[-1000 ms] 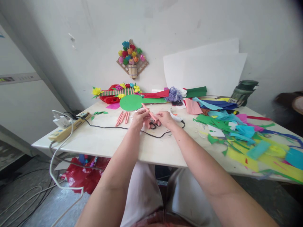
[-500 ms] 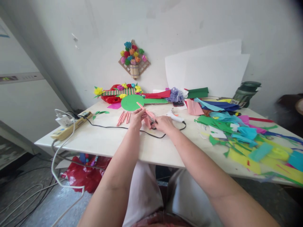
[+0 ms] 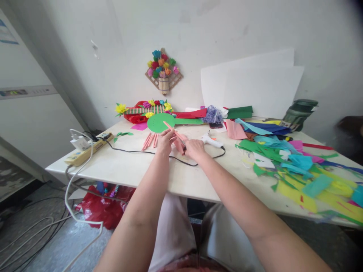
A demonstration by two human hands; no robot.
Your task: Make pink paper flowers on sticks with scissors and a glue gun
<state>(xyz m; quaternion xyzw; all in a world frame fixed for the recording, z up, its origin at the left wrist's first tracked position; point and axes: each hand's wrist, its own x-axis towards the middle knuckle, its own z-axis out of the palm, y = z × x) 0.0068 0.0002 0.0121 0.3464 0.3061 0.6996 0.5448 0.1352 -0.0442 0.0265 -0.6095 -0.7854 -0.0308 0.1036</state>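
Observation:
A thin pink paper roll [image 3: 169, 126] slants up out of my left hand [image 3: 165, 142], whose fingers pinch it. Close on the right, my right hand [image 3: 195, 149] is closed around scissors [image 3: 184, 148], mostly covered by the fingers. Their blades are at the pink paper between the hands; whether they are cutting it I cannot tell. A loose pink paper piece [image 3: 178, 145] hangs below. Several pink paper rolls [image 3: 149, 141] lie left of my left hand. Behind them rests a green paper disc [image 3: 159, 122] with a long green strip.
A white glue gun [image 3: 212, 141] lies right of my right hand, its black cord [image 3: 133, 152] crossing the table to a power strip [image 3: 85, 151]. Coloured paper scraps [image 3: 300, 162] cover the right side. A dark green bottle [image 3: 299, 115] stands behind them. Paper flowers [image 3: 150, 107] decorate the back.
The view has turned slightly left, so the table appears further right. My right fingers now cover more of the scissor handles. The pink roll stays in my left hand.

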